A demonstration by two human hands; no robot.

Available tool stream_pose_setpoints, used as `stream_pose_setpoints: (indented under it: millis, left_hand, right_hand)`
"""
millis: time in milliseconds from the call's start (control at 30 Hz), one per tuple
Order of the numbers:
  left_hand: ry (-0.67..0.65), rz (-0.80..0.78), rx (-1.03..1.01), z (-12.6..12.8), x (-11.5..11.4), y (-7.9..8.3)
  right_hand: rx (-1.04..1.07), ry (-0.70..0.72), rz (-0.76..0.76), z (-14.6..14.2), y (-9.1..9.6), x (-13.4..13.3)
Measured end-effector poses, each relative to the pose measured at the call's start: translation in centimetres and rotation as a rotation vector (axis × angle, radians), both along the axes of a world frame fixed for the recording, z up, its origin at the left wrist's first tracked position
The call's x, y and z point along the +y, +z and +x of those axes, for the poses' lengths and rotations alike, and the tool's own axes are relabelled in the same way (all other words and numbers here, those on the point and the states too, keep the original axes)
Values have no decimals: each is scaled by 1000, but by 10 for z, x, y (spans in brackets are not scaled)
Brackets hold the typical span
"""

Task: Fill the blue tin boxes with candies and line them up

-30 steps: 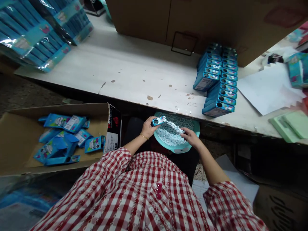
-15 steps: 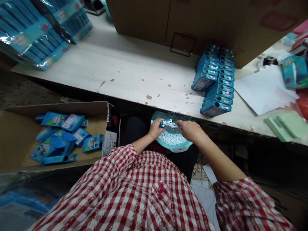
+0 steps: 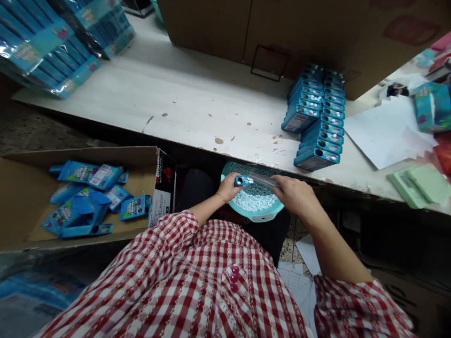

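Being held above a turquoise basin [image 3: 276, 211] of white pellets [image 3: 251, 202] were a small blue box [image 3: 242, 180] and a clear scoop [image 3: 263, 180].
The box was pinched in the left hand [image 3: 227, 188], while the scoop was gripped in the right hand [image 3: 295, 193], its tip set near the box; contact could not be made out. Rows of blue boxes [image 3: 317, 122] were stood on the white table [image 3: 197, 103], and blue packets [image 3: 79, 202] were heaped in the open carton [image 3: 17, 188].

The white worktop [image 3: 176, 108], its paint chipped in spots, carries plastic-wrapped blue packs [image 3: 45, 56] at the left, a large cardboard box [image 3: 211, 28] along the back, two rows of small blue boxes [image 3: 319, 157], white paper [image 3: 384, 134] and, at the right, what looks like a pale green case [image 3: 423, 183].
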State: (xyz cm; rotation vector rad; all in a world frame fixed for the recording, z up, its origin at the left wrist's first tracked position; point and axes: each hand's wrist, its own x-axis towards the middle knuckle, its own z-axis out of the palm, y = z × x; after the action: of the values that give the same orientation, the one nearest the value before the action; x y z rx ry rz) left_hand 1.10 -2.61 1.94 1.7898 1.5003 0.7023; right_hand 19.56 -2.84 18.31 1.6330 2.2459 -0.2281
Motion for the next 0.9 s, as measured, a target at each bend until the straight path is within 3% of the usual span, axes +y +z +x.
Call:
stream_pose_setpoints:
  millis: [100, 200, 367, 500, 633, 700, 800, 900]
  left_hand:
    - [-107, -8, 236, 4, -2, 17]
    - [-61, 20, 279, 0, -1, 28]
    - [11, 80, -40, -17, 4, 26]
    - [88, 33, -313, -15, 0, 28]
    - [26, 94, -480, -5, -2, 51]
    - [70, 183, -571, -12, 2, 66]
    - [259, 307, -594, -49, 8, 78]
    - [510, 339, -451, -110, 4, 72]
  right_hand:
    - [25, -111, 0, 24, -6, -1]
    - [84, -175, -11, 40, -20, -3]
    - [502, -219, 45, 40, -49, 2]
    - [769, -83, 90, 15, -60, 8]
    - [680, 151, 90, -12, -43, 17]
    - [668, 198, 128, -13, -28, 32]
    - [633, 124, 301, 9, -7, 72]
    - [439, -62, 434, 42, 2, 125]
